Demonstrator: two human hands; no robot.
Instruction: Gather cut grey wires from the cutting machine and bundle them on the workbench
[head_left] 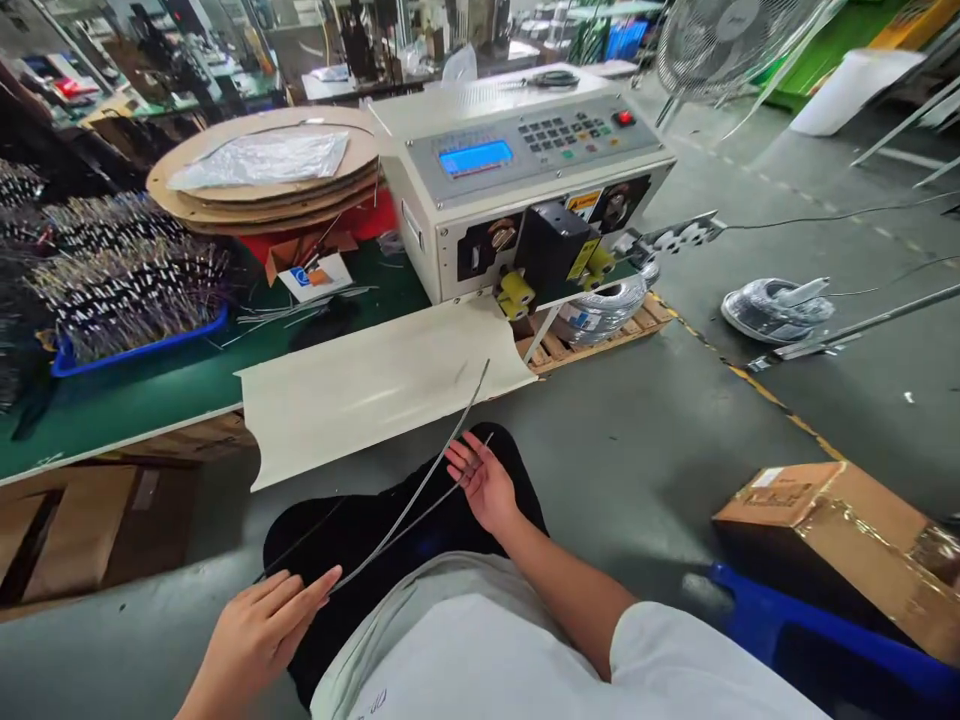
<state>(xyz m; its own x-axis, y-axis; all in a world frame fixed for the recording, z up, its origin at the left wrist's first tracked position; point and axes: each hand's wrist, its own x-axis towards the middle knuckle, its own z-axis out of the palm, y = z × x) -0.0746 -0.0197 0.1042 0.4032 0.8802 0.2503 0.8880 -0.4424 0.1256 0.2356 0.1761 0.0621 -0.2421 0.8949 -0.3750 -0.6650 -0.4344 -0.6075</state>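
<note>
My left hand [259,625] is closed on the lower ends of thin grey cables [420,490], which fan out up and to the right over my lap. Beside their upper part, my right hand [482,480] is turned palm up with its fingers spread; one cable passes just behind or against the fingers. Beyond my knees, a curved cream tray [375,385] slopes out from under a beige machine [424,235] with a lit blue display and a keypad. Yellow-green rollers [514,295] sit at the machine's front.
Bundled cables fill a blue bin [142,345] on the green table [176,390]. Round cardboard discs [262,200] are stacked left of the machine. Cable coils [607,310] lie on a wooden pallet. A cardboard box [832,540] and a fan [731,40] stand to the right.
</note>
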